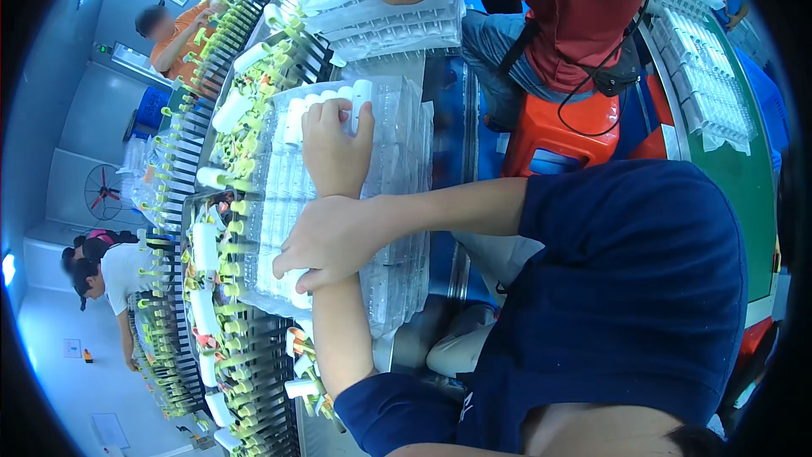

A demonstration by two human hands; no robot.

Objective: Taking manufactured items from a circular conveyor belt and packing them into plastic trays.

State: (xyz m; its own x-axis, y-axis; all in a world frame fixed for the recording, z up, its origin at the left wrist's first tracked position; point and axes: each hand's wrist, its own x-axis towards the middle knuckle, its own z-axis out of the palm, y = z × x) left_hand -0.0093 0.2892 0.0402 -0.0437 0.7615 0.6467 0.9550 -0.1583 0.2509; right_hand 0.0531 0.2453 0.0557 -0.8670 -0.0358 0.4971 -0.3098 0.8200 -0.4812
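— Where are my hands?

— Both are over the clear tray (397,161) of small bottles on the desk. Your left hand (337,155) is at the tray's far end, your right hand (326,245) at its near end, and the right forearm crosses over the left one.

— What does each grip have?

— Your left grip is closed on a white tube (360,104), with fingers curled over the top and the thumb beside it. That tube sits in the row along the tray's far edge, its long axis running along the tray's length with one end pointing away from you. Your right grip is closed around a second white tube (296,285) at the tray's near corner. Only its end shows below your fingers, so I can't tell its axis.

— And beside the tray?

— The peg conveyor (211,228) runs along the tray's left side, carrying more white tubes on green pegs.
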